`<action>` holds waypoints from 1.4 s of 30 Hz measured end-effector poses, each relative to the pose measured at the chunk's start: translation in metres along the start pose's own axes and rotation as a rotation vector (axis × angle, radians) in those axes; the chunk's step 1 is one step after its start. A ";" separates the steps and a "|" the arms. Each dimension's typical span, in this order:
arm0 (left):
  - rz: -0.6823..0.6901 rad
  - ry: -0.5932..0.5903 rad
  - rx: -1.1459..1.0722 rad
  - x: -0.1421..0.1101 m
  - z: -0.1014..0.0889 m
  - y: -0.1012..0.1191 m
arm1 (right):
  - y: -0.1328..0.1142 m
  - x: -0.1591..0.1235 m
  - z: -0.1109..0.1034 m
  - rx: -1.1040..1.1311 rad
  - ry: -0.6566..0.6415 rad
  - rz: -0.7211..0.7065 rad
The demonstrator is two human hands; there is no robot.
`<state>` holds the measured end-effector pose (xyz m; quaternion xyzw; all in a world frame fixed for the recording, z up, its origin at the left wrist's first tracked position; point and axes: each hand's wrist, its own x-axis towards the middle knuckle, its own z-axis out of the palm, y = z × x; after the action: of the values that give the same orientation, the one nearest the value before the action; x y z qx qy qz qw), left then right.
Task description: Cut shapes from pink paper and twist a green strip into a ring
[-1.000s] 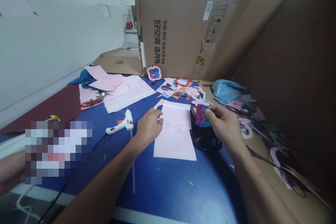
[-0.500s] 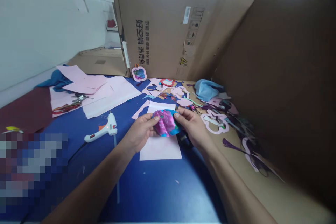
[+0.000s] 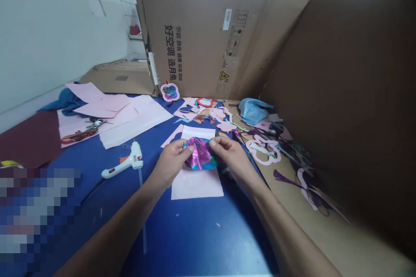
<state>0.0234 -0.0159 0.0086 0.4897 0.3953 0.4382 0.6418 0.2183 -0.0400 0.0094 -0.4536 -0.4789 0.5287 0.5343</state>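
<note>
A shiny piece of fabric [image 3: 200,156], magenta in the middle with blue and green edges, is stretched between my two hands. My left hand [image 3: 172,162] pinches its left side, thumb on top. On the right edge, the thumb and fingers of my right hand [image 3: 229,153] grip it. Beneath it a sheet of pale pink paper [image 3: 197,186] lies on the blue table. A dark object, partly hidden, sits under my right hand. Left of my hands rests a white glue gun [image 3: 125,162], with a clear glue stick [image 3: 144,233] lying nearby.
Pink paper sheets [image 3: 143,117] and scissors [image 3: 95,124] lie at the left. A finished-looking flower ornament [image 3: 170,91] leans against the cardboard wall [image 3: 201,43]. Paper scraps, a blue cloth [image 3: 253,110], a pink flower-shaped frame [image 3: 264,160] and a purple tassel [image 3: 282,176] are at the right.
The fabric is turned slightly and shows more creases across its magenta part. Both hands keep hold of it. The whole view has shifted a little.
</note>
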 end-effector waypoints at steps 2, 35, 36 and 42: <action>0.012 0.003 0.013 0.000 0.000 0.000 | 0.002 0.002 0.000 -0.002 0.022 0.000; -0.074 0.013 0.159 0.003 -0.004 0.006 | 0.008 0.003 0.010 -0.169 -0.044 -0.080; -0.083 0.007 0.143 0.002 -0.004 0.005 | 0.009 0.004 0.010 -0.163 -0.036 -0.083; -0.120 -0.032 0.131 -0.001 -0.003 0.005 | 0.014 0.005 0.011 -0.141 0.008 -0.105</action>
<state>0.0193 -0.0157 0.0134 0.5129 0.4414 0.3646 0.6396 0.2060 -0.0348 -0.0029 -0.4666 -0.5359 0.4631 0.5298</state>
